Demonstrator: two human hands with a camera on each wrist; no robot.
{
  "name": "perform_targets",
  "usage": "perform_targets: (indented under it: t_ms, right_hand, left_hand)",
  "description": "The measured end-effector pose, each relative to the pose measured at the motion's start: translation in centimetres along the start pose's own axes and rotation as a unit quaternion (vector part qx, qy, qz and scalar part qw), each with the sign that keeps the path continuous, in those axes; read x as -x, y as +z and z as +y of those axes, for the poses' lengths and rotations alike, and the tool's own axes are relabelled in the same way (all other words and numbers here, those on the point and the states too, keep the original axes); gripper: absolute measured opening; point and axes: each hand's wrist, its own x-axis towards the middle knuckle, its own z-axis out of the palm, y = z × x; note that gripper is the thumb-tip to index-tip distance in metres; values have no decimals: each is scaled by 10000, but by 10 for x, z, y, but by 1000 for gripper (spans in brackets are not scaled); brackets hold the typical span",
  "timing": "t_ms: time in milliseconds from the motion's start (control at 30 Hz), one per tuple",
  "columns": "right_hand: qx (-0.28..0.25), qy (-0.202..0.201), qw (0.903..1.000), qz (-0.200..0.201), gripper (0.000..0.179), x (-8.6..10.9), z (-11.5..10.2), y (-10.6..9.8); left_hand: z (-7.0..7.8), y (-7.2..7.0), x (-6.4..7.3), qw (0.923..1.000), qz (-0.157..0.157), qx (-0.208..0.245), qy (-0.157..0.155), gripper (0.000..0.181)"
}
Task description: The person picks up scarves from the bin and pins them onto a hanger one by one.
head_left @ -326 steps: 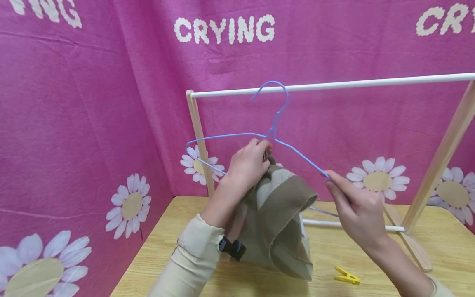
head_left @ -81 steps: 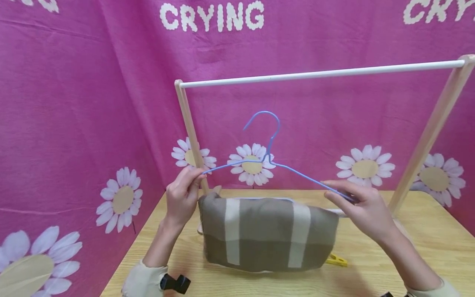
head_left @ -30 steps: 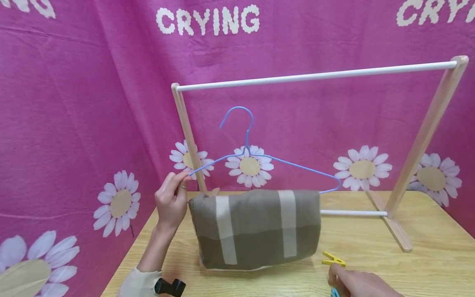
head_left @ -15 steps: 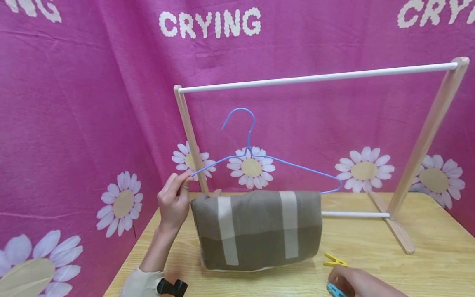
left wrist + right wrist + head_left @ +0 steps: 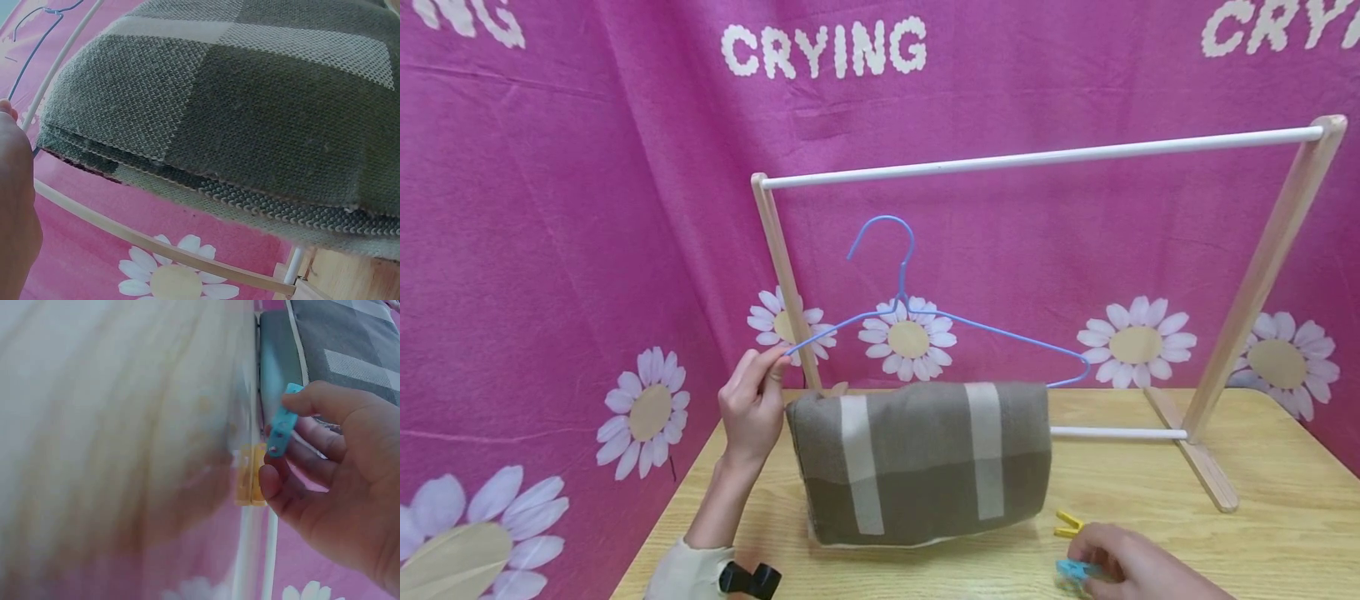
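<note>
**Two Things Pinched**

Head: our left hand (image 5: 751, 408) pinches the hanger (image 5: 902, 282) at centre-left, cloth (image 5: 921, 458) hanging lower centre; our right hand (image 5: 1131, 562) pinches a turquoise clip (image 5: 1075, 570), lower right.

Left wrist: cloth, upper right.

Right wrist: clip, centre-right.

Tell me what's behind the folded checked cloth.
In the head view, a white lower bar emerges right of the folded cloth; a wooden post passes behind its upper left. The bar's remainder and post's lower end are covered.

Counter (image 5: 1138, 483): yellowish wood-grain top, rounded far-right corner | standing on it: rack (image 5: 1045, 156), wooden uprights and feet, white bars | lying nearer front: yellow clothespin (image 5: 1073, 525)
</note>
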Motion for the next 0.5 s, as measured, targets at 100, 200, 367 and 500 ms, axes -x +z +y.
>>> perform_targets:
  t_ms: [100,200,367,500]
  right_hand:
    - [399,-941,9940,393,12,0,-2,-3]
    - [706,-1730,9780,932,14,1,-10,-5]
    - [1218,-2791,9311,2008,31,0,-29,-7]
    - [1322,-3310,9021,2433,40,-4,-46,-15]
  left_hand:
    - [0,0,0,10000,40,-30,7,29]
    - [0,1,1,10000,74,9,15,29]
    - [2,1,1,10000,88,17,-19,28]
    - [3,1,0,9999,84,-67,-52,29]
